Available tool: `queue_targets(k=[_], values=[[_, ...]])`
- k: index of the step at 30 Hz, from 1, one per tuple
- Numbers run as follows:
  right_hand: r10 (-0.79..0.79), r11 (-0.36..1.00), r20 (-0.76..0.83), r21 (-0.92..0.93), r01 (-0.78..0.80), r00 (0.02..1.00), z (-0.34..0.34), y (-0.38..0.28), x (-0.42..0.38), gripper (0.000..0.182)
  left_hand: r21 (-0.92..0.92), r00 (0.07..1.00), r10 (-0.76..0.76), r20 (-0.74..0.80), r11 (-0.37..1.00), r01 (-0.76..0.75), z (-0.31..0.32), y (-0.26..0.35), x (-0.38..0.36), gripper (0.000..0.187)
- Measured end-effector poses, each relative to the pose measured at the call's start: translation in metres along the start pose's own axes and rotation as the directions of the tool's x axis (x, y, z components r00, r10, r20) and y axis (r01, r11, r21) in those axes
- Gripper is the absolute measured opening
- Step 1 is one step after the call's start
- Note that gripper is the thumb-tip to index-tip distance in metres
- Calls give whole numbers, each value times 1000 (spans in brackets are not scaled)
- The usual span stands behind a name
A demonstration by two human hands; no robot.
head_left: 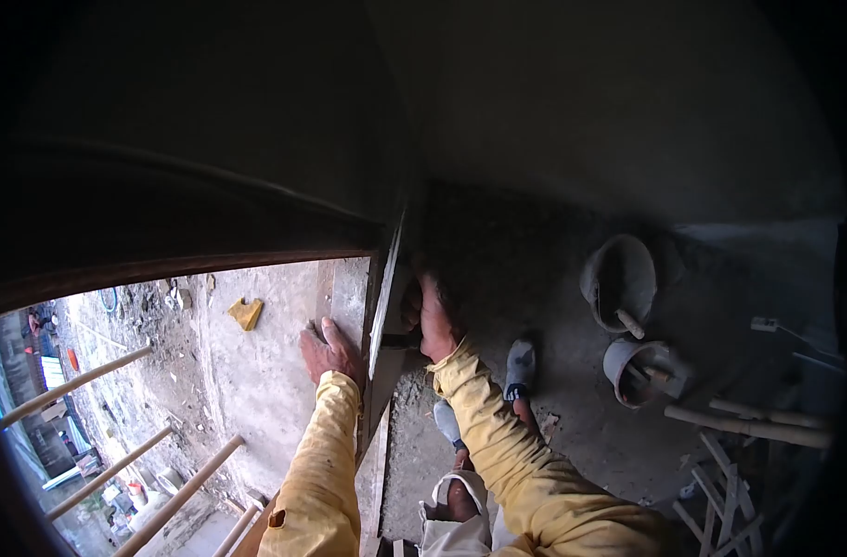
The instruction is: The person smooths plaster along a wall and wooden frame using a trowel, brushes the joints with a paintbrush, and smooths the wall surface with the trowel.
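Note:
My left hand (330, 353) reaches through the opening on the left. Its fingers are extended and apart, resting against the pale board-like edge (351, 292) beside the dark frame. On the inner side, my right hand (435, 320) is in deep shadow with its fingers curled. Whatever it grips, perhaps a dark piece by the wall's corner, is too dark to make out. Between the two hands runs a narrow upright strip (387, 288) with a brightly lit edge. Both forearms wear yellow sleeves.
A dark beam (182, 269) crosses above the opening. Outside are wooden poles (187, 497) and a yellow scrap (245, 314). On the floor stand a large bucket (620, 269) and a smaller bucket (618, 371) with tools inside. Timber pieces (728, 497) lie at lower right.

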State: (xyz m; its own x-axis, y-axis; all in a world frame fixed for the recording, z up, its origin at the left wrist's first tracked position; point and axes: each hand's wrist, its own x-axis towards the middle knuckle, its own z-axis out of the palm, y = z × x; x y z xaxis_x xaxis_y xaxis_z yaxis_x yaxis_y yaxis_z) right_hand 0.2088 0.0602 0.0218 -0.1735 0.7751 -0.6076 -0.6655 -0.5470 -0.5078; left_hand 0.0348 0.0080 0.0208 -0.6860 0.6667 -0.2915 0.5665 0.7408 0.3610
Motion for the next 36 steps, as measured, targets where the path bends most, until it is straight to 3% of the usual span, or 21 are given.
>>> queue_targets(k=[1, 3, 7, 13, 16, 20, 23, 29, 32, 33, 34, 35, 36], values=[[1, 1000, -157, -14, -4, 988, 16, -13, 4, 48, -12, 1000, 19, -2, 1000, -19, 0, 0, 0, 62], [92, 996, -137, 22, -90, 986, 13, -20, 25, 49, -23, 1000, 9, 6, 1000, -9, -4, 3, -5, 62], [5, 997, -214, -70, -21, 977, 35, -44, 40, 48, -8, 1000, -13, 26, 1000, 14, -8, 8, -6, 62], [38, 996, -87, -76, -45, 995, 52, -68, 36, 41, 12, 998, -52, 30, 999, 51, -11, 10, -6, 60], [7, 998, -141, -61, -15, 990, 70, -82, 23, 39, -26, 998, -38, 46, 999, 39, -16, 15, -8, 61], [-73, 991, -100, -119, 60, 992, 80, -94, 14, 39, -5, 997, -56, 50, 998, 56, -18, 17, -10, 59], [-97, 986, -30, -141, 92, 995, 85, -103, 9, 36, -18, 999, -3, -42, 1000, 2, -13, 12, -9, 56], [-325, 929, 77, -158, 334, 942, 122, -131, -32, 31, 32, 999, 0, 49, 999, -2, -9, -1, 1, 59], [-406, 842, 168, -314, 439, 898, 135, -144, -57, 30, 22, 997, 48, -53, 999, -47, -1, -9, 2, 60], [-366, 870, 237, -257, 422, 900, 141, -146, -74, 21, 10, 990, 75, -119, 997, -74, -4, 1, -5, 60], [-355, 881, 272, -222, 418, 894, 140, -146, -84, 20, -212, 983, -116, 145, 966, 146, -16, 9, -6, 59], [-344, 892, 307, -188, 411, 887, 139, -146, -94, 22, -300, 870, -295, 394, 854, 425, -39, 32, -12, 58], [-322, 915, 358, -121, 385, 877, 137, -146, -100, 22, -279, 845, -307, 438, 847, 452, -37, 33, -13, 58]])
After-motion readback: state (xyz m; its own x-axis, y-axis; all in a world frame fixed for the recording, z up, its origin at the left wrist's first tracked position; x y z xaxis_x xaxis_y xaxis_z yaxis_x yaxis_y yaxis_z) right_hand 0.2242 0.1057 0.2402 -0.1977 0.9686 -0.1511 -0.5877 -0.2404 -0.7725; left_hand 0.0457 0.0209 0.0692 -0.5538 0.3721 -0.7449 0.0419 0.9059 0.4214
